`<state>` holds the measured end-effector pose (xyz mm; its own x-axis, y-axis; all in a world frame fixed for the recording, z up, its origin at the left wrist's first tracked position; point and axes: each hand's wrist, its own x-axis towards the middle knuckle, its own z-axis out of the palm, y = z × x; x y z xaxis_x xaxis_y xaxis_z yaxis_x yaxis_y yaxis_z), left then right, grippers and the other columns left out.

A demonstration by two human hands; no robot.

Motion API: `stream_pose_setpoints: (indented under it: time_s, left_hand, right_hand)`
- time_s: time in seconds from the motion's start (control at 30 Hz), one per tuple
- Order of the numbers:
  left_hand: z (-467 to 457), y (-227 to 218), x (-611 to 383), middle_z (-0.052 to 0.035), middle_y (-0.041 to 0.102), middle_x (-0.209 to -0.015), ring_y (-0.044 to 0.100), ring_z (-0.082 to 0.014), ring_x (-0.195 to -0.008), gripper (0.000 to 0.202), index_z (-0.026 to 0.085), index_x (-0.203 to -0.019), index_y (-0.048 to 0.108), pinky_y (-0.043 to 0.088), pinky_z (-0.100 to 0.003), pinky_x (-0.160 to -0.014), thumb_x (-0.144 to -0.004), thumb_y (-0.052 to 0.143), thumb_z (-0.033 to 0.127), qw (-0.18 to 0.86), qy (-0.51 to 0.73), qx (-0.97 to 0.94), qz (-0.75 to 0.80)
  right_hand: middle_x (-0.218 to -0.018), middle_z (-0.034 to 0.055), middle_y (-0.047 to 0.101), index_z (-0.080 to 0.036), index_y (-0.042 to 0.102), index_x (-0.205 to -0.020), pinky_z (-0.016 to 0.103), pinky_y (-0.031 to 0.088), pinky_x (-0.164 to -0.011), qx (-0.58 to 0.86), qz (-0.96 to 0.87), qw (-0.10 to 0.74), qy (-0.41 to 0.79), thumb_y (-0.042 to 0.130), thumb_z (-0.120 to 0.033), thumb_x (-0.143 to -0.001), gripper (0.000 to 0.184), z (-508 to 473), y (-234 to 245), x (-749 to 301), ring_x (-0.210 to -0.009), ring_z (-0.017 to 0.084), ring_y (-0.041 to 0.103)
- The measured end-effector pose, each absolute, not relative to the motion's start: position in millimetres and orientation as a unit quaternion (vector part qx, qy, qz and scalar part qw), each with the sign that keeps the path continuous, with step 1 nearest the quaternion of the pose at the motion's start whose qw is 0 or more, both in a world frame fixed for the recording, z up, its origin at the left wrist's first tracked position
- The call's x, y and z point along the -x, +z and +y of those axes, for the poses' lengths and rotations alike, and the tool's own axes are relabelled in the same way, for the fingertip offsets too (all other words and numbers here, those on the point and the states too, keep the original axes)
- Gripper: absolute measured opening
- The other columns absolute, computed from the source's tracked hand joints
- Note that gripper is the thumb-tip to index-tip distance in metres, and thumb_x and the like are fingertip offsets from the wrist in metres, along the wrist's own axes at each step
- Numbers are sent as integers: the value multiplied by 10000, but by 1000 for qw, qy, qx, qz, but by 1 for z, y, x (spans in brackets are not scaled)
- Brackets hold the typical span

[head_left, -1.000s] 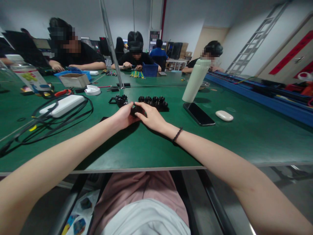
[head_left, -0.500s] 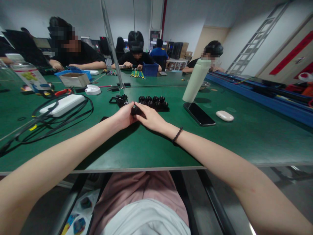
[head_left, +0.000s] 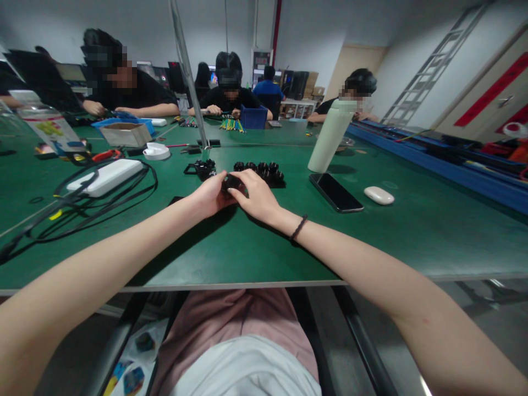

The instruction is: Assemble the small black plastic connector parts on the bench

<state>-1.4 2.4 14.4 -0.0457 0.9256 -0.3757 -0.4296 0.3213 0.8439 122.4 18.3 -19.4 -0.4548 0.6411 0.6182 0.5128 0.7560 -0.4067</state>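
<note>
My left hand (head_left: 211,196) and my right hand (head_left: 256,193) meet on the green table (head_left: 247,247), both with fingers closed around one small black round part (head_left: 231,181). Just beyond it lies a cluster of several similar black round parts (head_left: 262,171). Another black piece (head_left: 203,168) sits to the left of that cluster. My right wrist wears a dark band.
A black phone (head_left: 335,192), a white earbud case (head_left: 378,195) and a pale bottle (head_left: 330,135) stand to the right. On the left lie a white power bank (head_left: 105,177) with black cables. A metal pole (head_left: 187,71) rises behind. Other people work at the far side.
The small black part has risen slightly between my fingers and shows more; my right fingers have shifted over its top. Both arms stay where they were.
</note>
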Motion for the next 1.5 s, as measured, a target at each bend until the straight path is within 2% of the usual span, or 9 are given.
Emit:
stream_pose_setpoints:
  time_s: [0.1,0.23,0.47,0.83,1.17,1.5]
  left_hand:
    - [3,14,2,-21,630,-653,571,-120,-474,274,171,-958,597,491,-217,-449,-978,360,307,651,520,-254,492]
    - [4,12,2,-34,665,-727,590,-129,-521,282,180,-1036,592,525,-249,-517,-980,346,307,649,520,-260,491]
    - [1,15,1,-26,645,-694,581,-130,-527,286,173,-1064,579,503,-241,-515,-984,328,283,647,522,-258,492]
    - [1,14,1,-12,633,-691,568,-116,-524,271,209,-988,589,504,-221,-491,-979,327,277,640,518,-276,496]
    - [-1,14,0,-16,633,-683,598,-116,-552,240,170,-917,601,501,-203,-475,-945,363,194,639,520,-291,487]
    - [-1,15,2,-20,637,-672,585,-120,-506,213,181,-940,608,490,-210,-445,-942,423,285,642,535,-279,474]
  right_hand:
    - [-1137,130,627,-136,591,-1170,417,478,-979,351,-837,410,92,556,-206,-868,312,19,-19,-123,-1086,244,594]
    - [-1202,122,632,-150,561,-1221,418,479,-991,357,-824,423,119,523,-184,-875,350,24,-21,-124,-1096,232,608]
    - [-1255,78,628,-208,572,-1271,427,448,-1050,344,-835,406,137,517,-173,-878,399,24,-20,-127,-1163,214,590]
    - [-1147,80,663,-205,607,-1240,427,478,-976,335,-849,389,128,572,-166,-861,382,22,-17,-127,-1055,210,616]
    - [-1081,81,637,-192,619,-1206,390,479,-944,323,-858,383,113,615,-132,-831,380,17,-15,-126,-1033,210,589]
    - [-1057,73,623,-187,606,-1101,382,504,-897,333,-827,435,126,644,-164,-802,302,15,-16,-124,-986,206,603]
